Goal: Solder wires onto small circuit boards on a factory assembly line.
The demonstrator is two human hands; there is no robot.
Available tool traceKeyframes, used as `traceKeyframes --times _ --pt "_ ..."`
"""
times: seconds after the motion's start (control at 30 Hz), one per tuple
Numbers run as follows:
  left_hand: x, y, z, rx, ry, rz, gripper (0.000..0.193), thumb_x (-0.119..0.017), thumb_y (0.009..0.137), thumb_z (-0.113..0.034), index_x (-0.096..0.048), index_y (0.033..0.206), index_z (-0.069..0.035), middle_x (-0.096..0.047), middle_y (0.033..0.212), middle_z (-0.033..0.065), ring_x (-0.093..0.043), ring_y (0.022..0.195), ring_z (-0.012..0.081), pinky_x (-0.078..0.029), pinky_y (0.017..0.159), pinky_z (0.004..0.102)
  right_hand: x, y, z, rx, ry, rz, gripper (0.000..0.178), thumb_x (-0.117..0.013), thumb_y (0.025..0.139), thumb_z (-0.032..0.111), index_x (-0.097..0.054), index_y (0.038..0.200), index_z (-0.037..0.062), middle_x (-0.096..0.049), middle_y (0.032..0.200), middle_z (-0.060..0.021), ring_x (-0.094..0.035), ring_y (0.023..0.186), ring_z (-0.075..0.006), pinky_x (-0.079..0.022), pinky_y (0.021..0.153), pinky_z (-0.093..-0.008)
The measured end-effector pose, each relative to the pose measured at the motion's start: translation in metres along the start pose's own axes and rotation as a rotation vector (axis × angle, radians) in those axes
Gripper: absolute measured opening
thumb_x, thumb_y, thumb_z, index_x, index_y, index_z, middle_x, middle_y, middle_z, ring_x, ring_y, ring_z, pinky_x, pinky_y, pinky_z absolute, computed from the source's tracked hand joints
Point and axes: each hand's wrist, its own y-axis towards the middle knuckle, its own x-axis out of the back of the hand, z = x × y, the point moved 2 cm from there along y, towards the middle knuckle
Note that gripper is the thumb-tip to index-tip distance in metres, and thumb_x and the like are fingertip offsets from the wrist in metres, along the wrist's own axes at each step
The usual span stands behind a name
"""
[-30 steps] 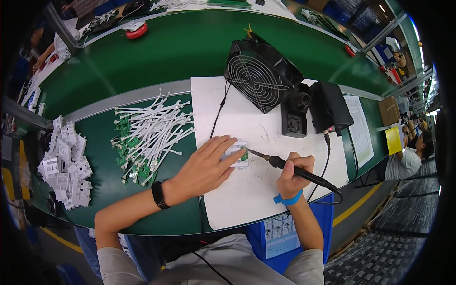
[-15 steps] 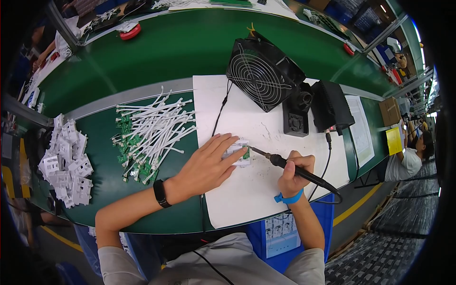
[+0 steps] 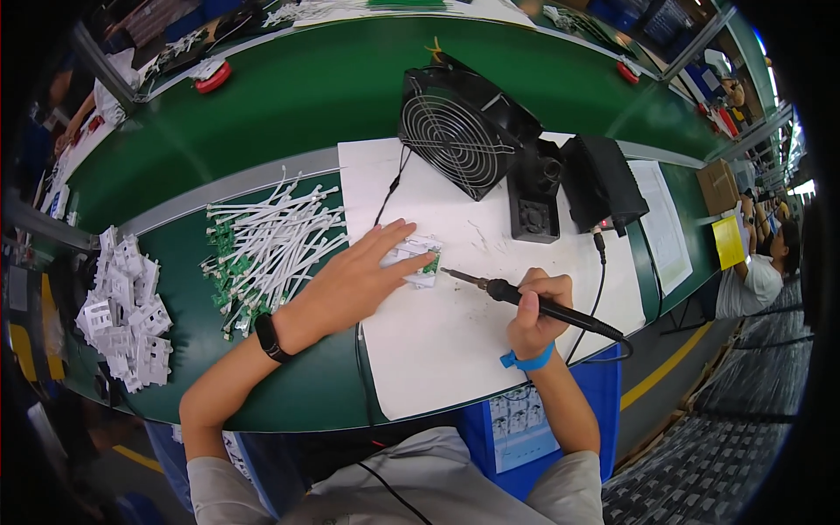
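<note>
My left hand (image 3: 354, 276) lies over a small white plastic housing (image 3: 423, 280), its fingers holding the piece down on the white sheet. One fingertip presses by a green circuit board (image 3: 434, 262) seated in the housing. My right hand (image 3: 538, 315) is closed round the black handle of a soldering iron (image 3: 503, 291). The iron's tip points left and sits just right of the board, with a slight gap between them. My palm hides part of the housing.
White cables with green boards (image 3: 271, 249) are heaped left of the white sheet (image 3: 429, 367). Farther left is a pile of white housings (image 3: 127, 311). A black fan (image 3: 459, 131), a small black holder (image 3: 534, 214) and a black box (image 3: 604, 184) stand at the back.
The whole view has shifted slightly, so the bench things appear farther left. The iron's tip has drawn a little away from the board. Both hands keep their hold.
</note>
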Motion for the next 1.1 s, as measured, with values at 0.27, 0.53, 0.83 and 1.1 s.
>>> traceKeyframes --times 0.27,0.53,0.83,1.1 --pt "0.0032 0.0031 -0.0036 0.012 -0.036 -0.003 0.051 -0.069 0.091 -0.007 -0.063 0.140 -0.020 -0.048 0.151 0.0175 -0.046 0.142 0.0366 -0.041 0.117 0.0438 -0.0013 0.0019 0.0014 -0.045 0.026 0.039 0.013 -0.066 0.093 0.003 -0.053 0.093 0.0007 -0.060 0.071 -0.0089 -0.050 0.056 -0.0119 -0.039 0.053 -0.0258" --pt "0.0036 0.0029 -0.0022 0.020 -0.091 -0.015 0.049 -0.069 0.092 -0.007 -0.065 0.139 -0.019 -0.049 0.151 0.0172 -0.046 0.142 0.0376 -0.041 0.117 0.0442 -0.0041 0.0048 0.0008 -0.054 -0.005 0.061 0.017 -0.069 0.092 0.005 -0.052 0.091 0.0016 -0.060 0.067 -0.0083 -0.050 0.053 -0.0127 -0.039 0.051 -0.0258" --pt "0.0025 0.0009 -0.0015 0.010 -0.088 -0.016 0.048 -0.067 0.094 -0.008 -0.064 0.141 -0.019 -0.047 0.153 0.0169 -0.044 0.143 0.0373 -0.040 0.118 0.0445 -0.0028 0.0028 0.0016 -0.033 -0.031 0.039 0.018 -0.068 0.093 0.007 -0.051 0.090 0.0017 -0.060 0.065 -0.0091 -0.051 0.052 -0.0133 -0.040 0.050 -0.0257" --pt "0.0014 0.0007 0.0000 -0.034 -0.033 -0.028 0.048 -0.068 0.094 -0.010 -0.062 0.141 -0.016 -0.048 0.149 0.0189 -0.044 0.141 0.0383 -0.043 0.115 0.0439 -0.0035 0.0039 0.0000 0.003 -0.006 0.055 0.018 -0.069 0.092 0.007 -0.052 0.091 0.0017 -0.059 0.065 -0.0090 -0.051 0.052 -0.0131 -0.039 0.049 -0.0260"
